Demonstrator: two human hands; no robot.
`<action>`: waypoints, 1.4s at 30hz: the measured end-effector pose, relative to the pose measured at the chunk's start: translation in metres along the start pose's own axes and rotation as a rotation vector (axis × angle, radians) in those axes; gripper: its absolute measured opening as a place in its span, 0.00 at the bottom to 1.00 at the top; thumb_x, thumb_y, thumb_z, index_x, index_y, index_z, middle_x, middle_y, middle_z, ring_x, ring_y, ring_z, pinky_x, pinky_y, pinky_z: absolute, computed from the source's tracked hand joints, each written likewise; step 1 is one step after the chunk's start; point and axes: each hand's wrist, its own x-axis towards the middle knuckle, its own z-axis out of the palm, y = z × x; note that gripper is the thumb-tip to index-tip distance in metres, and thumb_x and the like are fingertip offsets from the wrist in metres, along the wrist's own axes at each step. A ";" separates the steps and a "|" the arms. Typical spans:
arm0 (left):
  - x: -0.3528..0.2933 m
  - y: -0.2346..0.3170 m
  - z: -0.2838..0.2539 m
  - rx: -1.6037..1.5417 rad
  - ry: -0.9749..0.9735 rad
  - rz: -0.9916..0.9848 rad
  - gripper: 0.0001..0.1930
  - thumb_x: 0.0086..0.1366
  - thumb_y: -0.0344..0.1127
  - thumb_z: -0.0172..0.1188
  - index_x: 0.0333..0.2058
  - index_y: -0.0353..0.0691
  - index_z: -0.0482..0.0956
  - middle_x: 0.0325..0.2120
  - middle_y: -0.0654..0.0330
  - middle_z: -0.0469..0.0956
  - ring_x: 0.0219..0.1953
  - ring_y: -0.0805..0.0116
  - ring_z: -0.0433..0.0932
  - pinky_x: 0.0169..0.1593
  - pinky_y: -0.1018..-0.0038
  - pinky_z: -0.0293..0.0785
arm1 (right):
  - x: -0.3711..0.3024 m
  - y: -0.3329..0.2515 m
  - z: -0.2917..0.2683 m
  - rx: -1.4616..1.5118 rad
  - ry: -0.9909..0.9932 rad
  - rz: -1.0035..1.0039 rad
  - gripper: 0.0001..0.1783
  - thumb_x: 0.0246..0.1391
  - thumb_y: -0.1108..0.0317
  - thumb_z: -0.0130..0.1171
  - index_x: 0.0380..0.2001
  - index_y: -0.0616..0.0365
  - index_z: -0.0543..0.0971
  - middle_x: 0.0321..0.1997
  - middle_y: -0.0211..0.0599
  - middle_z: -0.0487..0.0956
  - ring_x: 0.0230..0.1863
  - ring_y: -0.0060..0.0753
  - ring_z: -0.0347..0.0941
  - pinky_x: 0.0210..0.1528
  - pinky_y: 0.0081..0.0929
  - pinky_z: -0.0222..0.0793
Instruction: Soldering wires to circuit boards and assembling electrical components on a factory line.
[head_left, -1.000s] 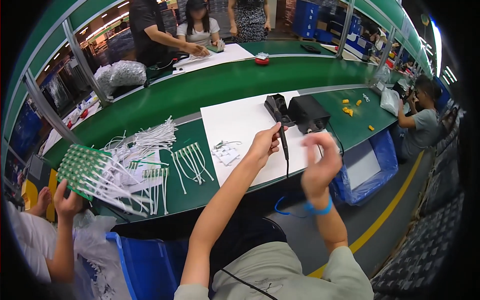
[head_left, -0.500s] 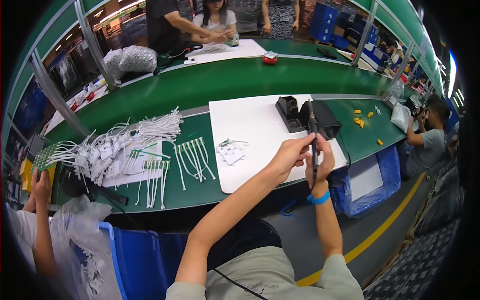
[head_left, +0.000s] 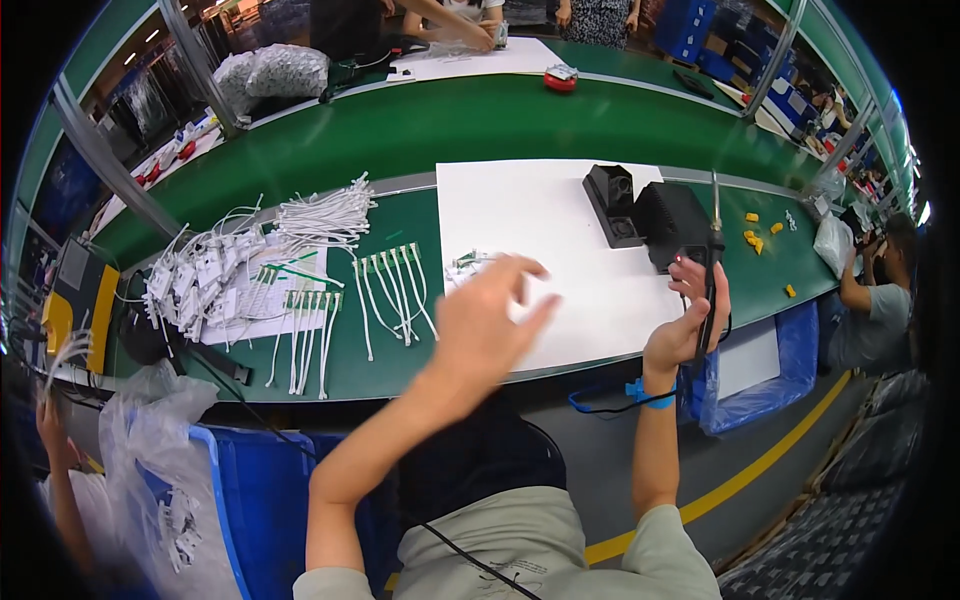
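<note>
My right hand (head_left: 684, 322) holds a black-handled soldering iron (head_left: 713, 245) upright, its metal tip pointing up, beside a black box-shaped soldering unit (head_left: 668, 218). A blue wrist strap (head_left: 657, 400) circles that wrist. My left hand (head_left: 490, 325), somewhat blurred, hovers over the left part of a white board (head_left: 545, 215), thumb and fingers apart with nothing between them. Just behind it, partly hidden, lie small white parts (head_left: 465, 266). To their left are strips of green circuit boards with white wires (head_left: 392, 290) and another such row (head_left: 312, 340).
A heap of white wired parts (head_left: 210, 285) covers the bench's left side, near a yellow-and-black device (head_left: 88, 300). Yellow pieces (head_left: 753, 240) lie at right. A blue lined bin (head_left: 765, 370) stands below right, a blue tub (head_left: 265, 510) below left. Co-workers sit either side and opposite.
My left hand has left the soldering iron and moved left to the small white parts. My right hand has carried the iron to the right. The left co-worker's hand has drawn back holding wires.
</note>
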 end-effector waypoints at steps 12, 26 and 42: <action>0.007 -0.091 0.010 0.235 -0.038 0.023 0.09 0.64 0.32 0.65 0.43 0.40 0.86 0.34 0.55 0.82 0.31 0.53 0.82 0.37 0.63 0.77 | -0.003 -0.016 0.057 0.224 -0.048 0.297 0.10 0.68 0.66 0.57 0.40 0.64 0.77 0.24 0.32 0.75 0.19 0.18 0.68 0.25 0.15 0.58; -0.038 -0.107 -0.007 0.282 -0.058 0.027 0.19 0.59 0.18 0.58 0.51 0.30 0.78 0.51 0.47 0.81 0.48 0.46 0.81 0.51 0.57 0.79 | -0.021 -0.028 0.108 0.566 -0.426 0.595 0.11 0.68 0.72 0.56 0.49 0.65 0.75 0.36 0.43 0.83 0.34 0.29 0.83 0.36 0.21 0.78; -0.054 -0.113 0.001 0.270 -0.136 -0.041 0.33 0.52 0.11 0.53 0.61 0.26 0.70 0.59 0.47 0.68 0.49 0.43 0.80 0.47 0.58 0.80 | -0.028 -0.014 0.115 0.616 -0.403 0.675 0.12 0.70 0.62 0.48 0.40 0.60 0.73 0.24 0.38 0.78 0.26 0.25 0.75 0.35 0.23 0.71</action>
